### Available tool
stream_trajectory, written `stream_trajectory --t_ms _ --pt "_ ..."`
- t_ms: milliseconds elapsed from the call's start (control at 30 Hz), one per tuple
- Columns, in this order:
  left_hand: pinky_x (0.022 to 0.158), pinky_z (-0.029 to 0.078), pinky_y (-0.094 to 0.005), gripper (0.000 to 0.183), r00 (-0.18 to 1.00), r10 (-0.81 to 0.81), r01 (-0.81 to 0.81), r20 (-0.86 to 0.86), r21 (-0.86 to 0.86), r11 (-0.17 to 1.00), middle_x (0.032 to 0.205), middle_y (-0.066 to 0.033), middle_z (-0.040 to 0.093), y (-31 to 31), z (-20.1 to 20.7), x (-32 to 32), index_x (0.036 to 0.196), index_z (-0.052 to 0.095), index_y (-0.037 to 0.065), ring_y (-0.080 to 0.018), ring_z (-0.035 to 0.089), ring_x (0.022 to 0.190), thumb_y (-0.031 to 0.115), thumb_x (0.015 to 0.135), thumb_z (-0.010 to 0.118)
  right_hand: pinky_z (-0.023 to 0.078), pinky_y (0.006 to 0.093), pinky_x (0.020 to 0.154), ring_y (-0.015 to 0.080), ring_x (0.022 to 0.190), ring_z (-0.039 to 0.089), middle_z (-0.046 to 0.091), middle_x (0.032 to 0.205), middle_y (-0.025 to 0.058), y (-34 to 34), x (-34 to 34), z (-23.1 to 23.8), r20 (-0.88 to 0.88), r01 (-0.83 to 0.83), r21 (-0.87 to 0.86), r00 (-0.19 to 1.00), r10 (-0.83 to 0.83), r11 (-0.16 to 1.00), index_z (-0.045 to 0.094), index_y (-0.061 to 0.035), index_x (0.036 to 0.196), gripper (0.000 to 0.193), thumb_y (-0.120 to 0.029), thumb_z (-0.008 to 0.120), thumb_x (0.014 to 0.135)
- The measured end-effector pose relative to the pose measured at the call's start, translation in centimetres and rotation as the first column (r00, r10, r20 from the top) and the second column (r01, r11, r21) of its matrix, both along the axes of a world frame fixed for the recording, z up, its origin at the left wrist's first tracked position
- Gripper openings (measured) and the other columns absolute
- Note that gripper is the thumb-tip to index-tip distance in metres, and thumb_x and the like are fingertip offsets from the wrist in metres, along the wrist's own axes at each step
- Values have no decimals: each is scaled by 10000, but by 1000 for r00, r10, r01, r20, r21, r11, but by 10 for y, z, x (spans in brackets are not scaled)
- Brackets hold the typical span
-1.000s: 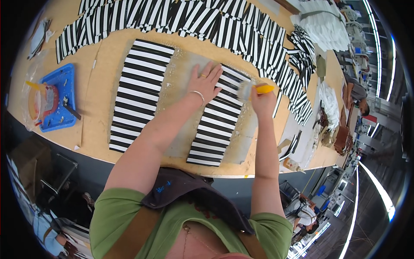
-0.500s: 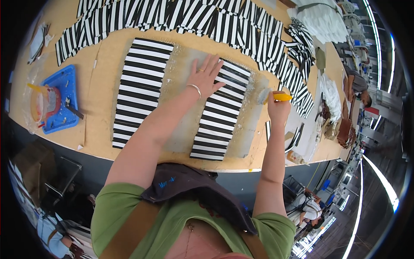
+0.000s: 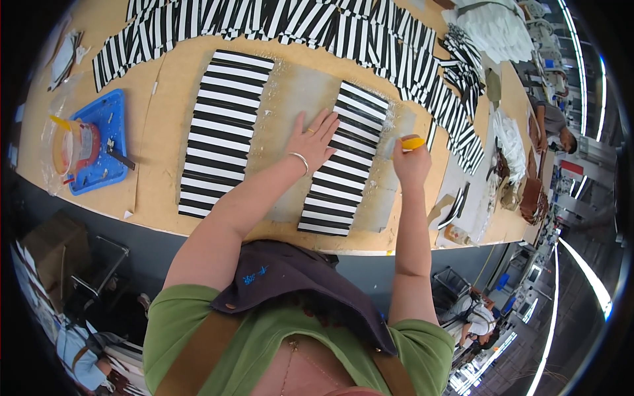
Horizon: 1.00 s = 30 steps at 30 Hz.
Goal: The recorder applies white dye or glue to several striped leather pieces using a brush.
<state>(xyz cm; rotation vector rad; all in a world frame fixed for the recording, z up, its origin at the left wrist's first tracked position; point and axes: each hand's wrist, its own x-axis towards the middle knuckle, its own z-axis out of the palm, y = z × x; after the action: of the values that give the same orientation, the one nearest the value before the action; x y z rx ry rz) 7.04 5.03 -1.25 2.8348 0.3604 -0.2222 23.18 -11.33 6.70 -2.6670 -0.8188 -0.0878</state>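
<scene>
Two columns of overlapping black and white strips lie on a greyish, glue-stained sheet (image 3: 290, 204) on the table. My left hand (image 3: 310, 140) lies flat with fingers spread, its fingertips touching the left edge of the right-hand column (image 3: 338, 178). A ring and a bracelet are on it. Just right of that column, my right hand (image 3: 413, 168) is closed around a brush with a yellow handle (image 3: 414, 143). The brush's pale bristles are partly hidden and hard to tell from the sheet. The left-hand column (image 3: 221, 132) is untouched, left of my left forearm.
A long band of striped strips (image 3: 277, 23) curves along the far side. A blue tray (image 3: 119, 168) at left holds a tub (image 3: 84, 145) with a yellow-handled tool. A small bottle (image 3: 457, 234) lies near the right front edge. White bundles (image 3: 492, 33) and a person (image 3: 551, 125) are farther right.
My left hand has slid nearer to me along the right-hand column's left edge. My right hand with the brush has moved left, closer to that column, and slightly nearer to me.
</scene>
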Motion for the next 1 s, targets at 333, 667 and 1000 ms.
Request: stream_trajectory --t_ms 333,667,1000 --pt "1128 55 -528 618 1000 20 -20 6 -42 999 1571 13 112 -2 0 -3 1486 205 118 -172 49 1446 421 970 356 501 407 599 327 664 633 627 754 139 0 -19 5 -70 -3 -35 998 0 999 636 -93 824 116 -198 667 787" --pt "1125 36 -550 668 997 25 -13 75 -151 989 1571 -17 98 4 6 -9 1496 168 125 -220 37 1447 475 959 352 511 373 601 293 641 656 652 681 112 -51 -8 2 16 106 22 994 -106 994 650 -92 809 121 -203 685 776" --pt "1115 74 -553 684 999 -37 36 -17 -52 998 1568 -43 112 -43 -1 -58 1481 197 67 -214 38 1447 463 954 380 499 375 573 310 630 635 637 745 137 -9 -85 4 -242 -49 123 967 77 991 640 -90 807 133 -213 687 787"
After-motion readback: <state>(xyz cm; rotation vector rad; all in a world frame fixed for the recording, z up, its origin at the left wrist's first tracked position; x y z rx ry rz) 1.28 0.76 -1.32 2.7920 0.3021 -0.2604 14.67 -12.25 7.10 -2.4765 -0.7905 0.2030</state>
